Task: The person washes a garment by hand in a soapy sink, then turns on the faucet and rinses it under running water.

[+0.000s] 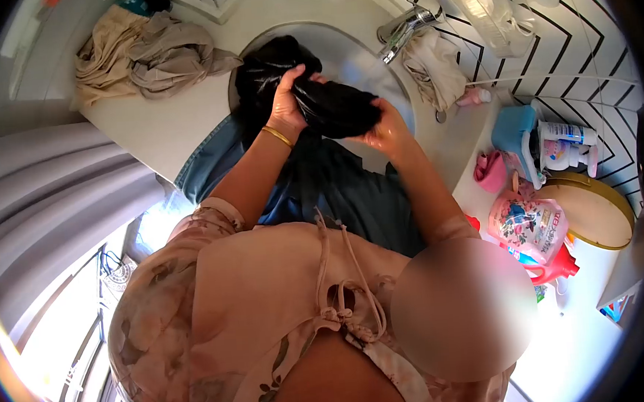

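Note:
A bunched black cloth, shiny as if wet, is held over the round sink. My left hand is closed around its middle, with the thumb on top and a gold bangle at the wrist. At its right end, my right hand grips the cloth with bent fingers. More of the black cloth lies bunched at the sink's left side. A dark teal cloth drapes over the front edge of the counter, below both hands. Whether there is water in the basin, I cannot tell.
A chrome faucet stands behind the sink, beside a beige cloth. Crumpled beige and grey cloths lie on the counter at left. Bottles, a blue container and a pink pouch crowd the right side.

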### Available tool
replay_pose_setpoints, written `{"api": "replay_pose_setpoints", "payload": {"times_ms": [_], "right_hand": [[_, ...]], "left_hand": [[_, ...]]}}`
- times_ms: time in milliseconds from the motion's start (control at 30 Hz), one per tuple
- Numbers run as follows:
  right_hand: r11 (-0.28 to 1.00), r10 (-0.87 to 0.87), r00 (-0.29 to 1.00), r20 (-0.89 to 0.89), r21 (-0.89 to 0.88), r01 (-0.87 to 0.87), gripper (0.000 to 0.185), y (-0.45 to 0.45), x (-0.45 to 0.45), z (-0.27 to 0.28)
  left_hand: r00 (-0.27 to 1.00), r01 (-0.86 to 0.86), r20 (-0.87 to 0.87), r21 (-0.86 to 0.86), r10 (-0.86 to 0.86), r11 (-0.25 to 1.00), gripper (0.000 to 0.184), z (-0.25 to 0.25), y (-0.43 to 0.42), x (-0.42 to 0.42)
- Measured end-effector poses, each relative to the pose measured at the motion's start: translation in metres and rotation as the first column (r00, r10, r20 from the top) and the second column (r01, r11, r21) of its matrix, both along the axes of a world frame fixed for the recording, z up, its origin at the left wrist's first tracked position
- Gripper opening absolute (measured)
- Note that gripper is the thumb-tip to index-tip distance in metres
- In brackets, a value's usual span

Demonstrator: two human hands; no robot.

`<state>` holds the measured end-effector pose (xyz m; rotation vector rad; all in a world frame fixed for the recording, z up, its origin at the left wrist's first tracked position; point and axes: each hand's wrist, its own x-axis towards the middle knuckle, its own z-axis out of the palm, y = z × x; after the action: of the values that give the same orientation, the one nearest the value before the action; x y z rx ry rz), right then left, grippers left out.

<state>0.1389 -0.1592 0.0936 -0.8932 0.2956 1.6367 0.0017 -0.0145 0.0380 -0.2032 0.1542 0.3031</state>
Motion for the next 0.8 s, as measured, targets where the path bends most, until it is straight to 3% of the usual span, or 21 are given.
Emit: {"api": "replay_pose_setpoints", "payload": {"times_ms": [67, 133, 167, 200, 233, 267, 300, 333, 367, 400, 433, 467, 500, 600, 667, 700, 733, 767, 800], "right_hand": [[0.984, -0.156, 0.977, 0.146, -0.063, 0.166, 0.041, 0.022, 0.023, -0.018], [0.971, -0.212, 0.939, 0.272, -0.045, 0.233, 0.036, 0.038, 0.032, -0.022], [0.979, -0.171, 0.846, 0.505, -0.009, 0.203, 0.033, 0.042, 0.023, -0.020], [0.986, -0.132, 0.694, 0.708, 0.021, 0.166, 0.029, 0.046, 0.005, -0.018], [0.992, -0.096, 0.493, 0.865, 0.040, 0.123, 0.026, 0.049, -0.015, -0.018], [0.998, -0.057, 0.086, 0.995, 0.057, -0.005, 0.023, 0.049, -0.035, -0.023], [0.999, -0.047, -0.367, 0.929, 0.038, -0.030, 0.020, 0.048, -0.056, -0.028], [0.994, -0.058, -0.579, 0.813, -0.007, -0.109, 0.023, 0.052, -0.077, -0.005], [0.994, 0.005, -0.603, 0.798, -0.070, -0.084, 0.024, 0.054, -0.075, -0.006], [0.989, 0.066, -0.626, 0.777, -0.132, -0.059, 0.026, 0.056, -0.073, -0.006], [0.976, 0.209, -0.460, 0.863, -0.215, 0.040, 0.025, 0.061, -0.042, -0.030], [0.944, 0.329, -0.264, 0.907, -0.307, 0.121, 0.026, 0.068, -0.010, -0.060], [0.894, 0.425, -0.046, 0.904, -0.411, 0.180, 0.026, 0.069, 0.007, -0.086], [0.948, 0.199, -0.089, 0.976, -0.169, 0.271, 0.030, 0.066, 0.020, -0.147], [0.959, -0.021, 0.440, 0.898, -0.107, 0.264, 0.036, 0.064, -0.010, -0.085], [0.988, 0.004, 0.095, 0.995, -0.019, 0.154, 0.035, 0.059, -0.035, -0.064], [1.000, -0.022, -0.262, 0.965, 0.027, 0.016, 0.034, 0.054, -0.062, -0.046], [0.991, -0.094, -0.578, 0.811, 0.023, -0.129, 0.033, 0.051, -0.074, -0.038], [0.997, 0.024, -0.597, 0.802, -0.063, -0.045, 0.032, 0.052, -0.072, -0.040]], "left_hand": [[0.894, 0.063, -0.446, 0.026, -0.045, 0.998, 0.028, 0.000, -0.007, -0.001], [0.836, 0.140, -0.535, -0.016, -0.127, 0.990, 0.029, -0.017, -0.019, 0.005], [0.800, 0.178, -0.576, -0.039, -0.167, 0.983, 0.030, -0.028, -0.025, 0.009], [0.855, 0.163, -0.491, -0.052, -0.167, 0.985, 0.030, -0.039, -0.028, 0.014], [0.907, 0.130, -0.417, 0.170, -0.049, 0.977, 0.030, -0.048, -0.030, 0.016], [0.947, 0.075, -0.316, 0.377, 0.052, 0.923, 0.030, -0.056, -0.033, 0.015], [0.968, 0.090, -0.250, 0.442, 0.026, 0.892, 0.030, -0.087, -0.037, 0.018], [0.983, 0.095, -0.184, 0.508, 0.000, 0.856, 0.030, -0.118, -0.040, 0.021], [0.993, 0.090, -0.117, 0.572, -0.028, 0.815, 0.030, -0.148, -0.043, 0.024], [0.991, 0.116, -0.089, 0.278, -0.094, 0.954, 0.028, -0.126, -0.041, 0.021], [0.988, 0.144, -0.043, -0.043, -0.146, 0.989, 0.027, -0.094, -0.037, 0.018], [0.896, 0.079, -0.438, 0.005, -0.069, 0.997, 0.020, -0.041, -0.035, 0.029], [0.806, 0.155, -0.577, -0.012, -0.133, 0.988, 0.015, -0.051, -0.035, 0.027], [0.840, 0.158, -0.528, 0.022, -0.123, 0.987, 0.017, -0.050, -0.022, 0.031], [0.843, 0.141, -0.528, 0.035, -0.101, 0.989, 0.019, -0.027, -0.010, 0.023], [0.899, 0.180, -0.411, 0.031, -0.152, 0.983, 0.020, -0.037, -0.005, 0.018], [0.937, 0.220, -0.285, 0.036, -0.201, 0.975, 0.022, -0.052, 0.001, 0.013], [0.943, 0.114, -0.328, 0.170, -0.053, 0.979, 0.024, -0.044, -0.011, 0.015], [0.927, 0.016, -0.361, 0.302, 0.099, 0.953, 0.027, -0.035, -0.023, 0.016]]}}
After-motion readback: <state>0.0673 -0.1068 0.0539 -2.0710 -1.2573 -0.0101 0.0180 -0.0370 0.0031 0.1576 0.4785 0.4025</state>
